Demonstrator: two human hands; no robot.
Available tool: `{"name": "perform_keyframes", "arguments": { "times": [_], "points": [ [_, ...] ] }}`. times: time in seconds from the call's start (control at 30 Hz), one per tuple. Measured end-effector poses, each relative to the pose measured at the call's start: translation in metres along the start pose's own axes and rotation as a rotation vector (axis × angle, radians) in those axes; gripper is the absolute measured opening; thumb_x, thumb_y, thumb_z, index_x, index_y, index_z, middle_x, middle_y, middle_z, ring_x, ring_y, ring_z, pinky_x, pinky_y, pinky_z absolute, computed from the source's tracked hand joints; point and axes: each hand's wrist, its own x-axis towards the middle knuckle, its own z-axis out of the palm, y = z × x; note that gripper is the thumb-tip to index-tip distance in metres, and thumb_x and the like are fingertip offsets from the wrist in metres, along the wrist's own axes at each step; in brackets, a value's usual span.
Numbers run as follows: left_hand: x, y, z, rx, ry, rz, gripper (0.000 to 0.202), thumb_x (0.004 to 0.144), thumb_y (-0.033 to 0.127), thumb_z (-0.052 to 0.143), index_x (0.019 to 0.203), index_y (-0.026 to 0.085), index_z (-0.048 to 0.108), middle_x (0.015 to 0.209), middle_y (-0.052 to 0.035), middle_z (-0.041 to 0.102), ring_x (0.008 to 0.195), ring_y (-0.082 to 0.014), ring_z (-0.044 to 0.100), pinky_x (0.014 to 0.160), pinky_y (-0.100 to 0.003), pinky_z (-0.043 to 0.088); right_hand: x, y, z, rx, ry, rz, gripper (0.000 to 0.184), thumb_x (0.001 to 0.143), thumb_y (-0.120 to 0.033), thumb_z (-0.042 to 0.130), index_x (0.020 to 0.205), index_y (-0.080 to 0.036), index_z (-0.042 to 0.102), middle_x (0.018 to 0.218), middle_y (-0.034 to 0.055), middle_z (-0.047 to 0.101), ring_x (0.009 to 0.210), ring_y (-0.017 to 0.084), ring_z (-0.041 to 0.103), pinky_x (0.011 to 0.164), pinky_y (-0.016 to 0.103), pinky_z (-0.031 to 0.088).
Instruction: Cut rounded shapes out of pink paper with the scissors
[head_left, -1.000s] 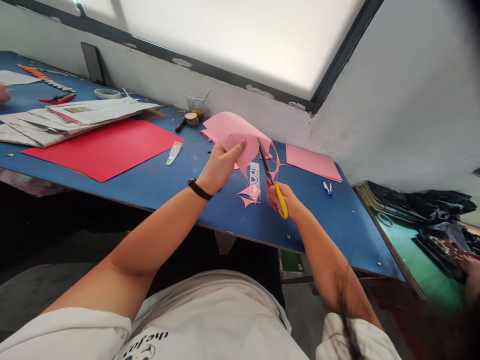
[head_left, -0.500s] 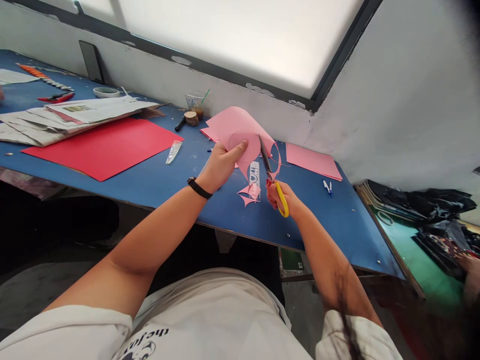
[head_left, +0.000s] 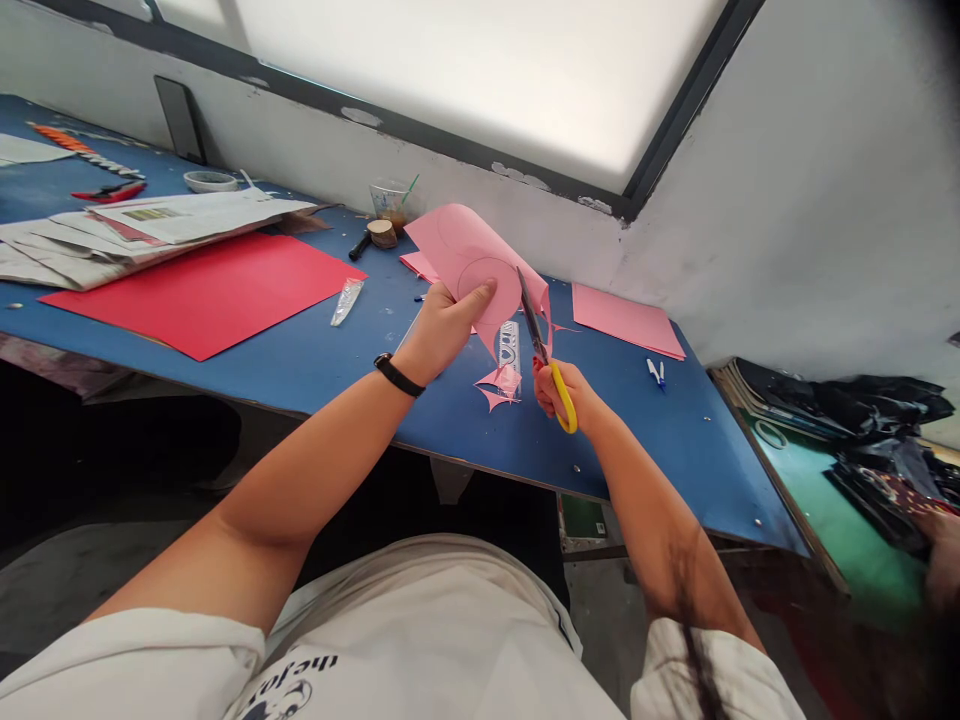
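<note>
Above the blue table (head_left: 660, 465), toward its back edge, the left hand (head_left: 442, 328) grips a pink sheet (head_left: 455, 238) whose drawn circle (head_left: 504, 288) appears cut along the right but uncut at left, the right hand (head_left: 581, 395) grasps scissors (head_left: 533, 322), and scraps (head_left: 509, 381) lie nearer the front edge.

Seemingly a craft workshop: scissors (head_left: 536, 335), pink paper (head_left: 466, 238), blue worktable (head_left: 667, 470).

Window (head_left: 450, 90) overexposed, glaring; deep shadow under table (head_left: 660, 470); right edge dark, blurred.
</note>
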Motion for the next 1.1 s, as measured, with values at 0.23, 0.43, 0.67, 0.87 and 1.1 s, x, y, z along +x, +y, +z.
{"name": "perform_keyframes", "arguments": {
  "times": [0.23, 0.43, 0.67, 0.87, 1.1],
  "points": [
    [-0.002, -0.001, -0.001, 0.036, 0.005, 0.031, 0.044, 0.091, 0.067, 0.098, 0.091, 0.024, 0.089, 0.095, -0.0065, 0.086, 0.098, -0.0283, 0.084, 0.083, -0.040, 0.069, 0.000, -0.004, 0.004, 0.034, -0.008, 0.001, 0.085, 0.078, -0.108, 0.077, 0.087, -0.030, 0.046, 0.059, -0.0078, 0.038, 0.047, 0.013, 0.036, 0.039, 0.031, 0.033],
    [-0.007, 0.008, 0.001, 0.076, -0.031, 0.030, 0.049, 0.090, 0.067, 0.098, 0.104, 0.021, 0.093, 0.107, -0.0101, 0.089, 0.107, -0.0327, 0.085, 0.092, -0.042, 0.070, -0.004, -0.009, 0.005, 0.063, -0.010, -0.028, 0.094, 0.070, -0.118, 0.072, 0.086, -0.029, 0.047, 0.061, -0.0062, 0.040, 0.047, 0.013, 0.038, 0.041, 0.033, 0.037],
    [-0.005, 0.004, 0.001, 0.039, 0.020, -0.006, 0.048, 0.085, 0.064, 0.101, 0.104, 0.021, 0.093, 0.109, -0.0102, 0.090, 0.112, -0.0344, 0.086, 0.096, -0.043, 0.071, -0.006, -0.013, 0.006, 0.044, -0.021, -0.031, 0.094, 0.070, -0.119, 0.070, 0.084, -0.029, 0.047, 0.060, -0.0073, 0.040, 0.048, 0.012, 0.037, 0.042, 0.031, 0.038],
    [-0.006, 0.004, 0.001, 0.023, 0.023, 0.013, 0.045, 0.088, 0.062, 0.100, 0.104, 0.021, 0.092, 0.105, -0.0085, 0.088, 0.106, -0.0316, 0.085, 0.094, -0.043, 0.071, -0.006, -0.012, 0.003, 0.003, -0.005, -0.048, 0.090, 0.076, -0.115, 0.072, 0.087, -0.028, 0.049, 0.060, -0.0069, 0.044, 0.048, 0.013, 0.041, 0.042, 0.029, 0.040],
    [-0.007, 0.010, 0.002, 0.002, 0.029, 0.014, 0.043, 0.092, 0.063, 0.098, 0.099, 0.021, 0.091, 0.101, -0.0090, 0.086, 0.099, -0.0290, 0.082, 0.089, -0.042, 0.069, -0.006, -0.012, -0.002, -0.051, -0.019, -0.056, 0.081, 0.084, -0.105, 0.076, 0.087, -0.028, 0.052, 0.059, -0.0068, 0.041, 0.048, 0.014, 0.041, 0.043, 0.031, 0.041]
  ]
}}
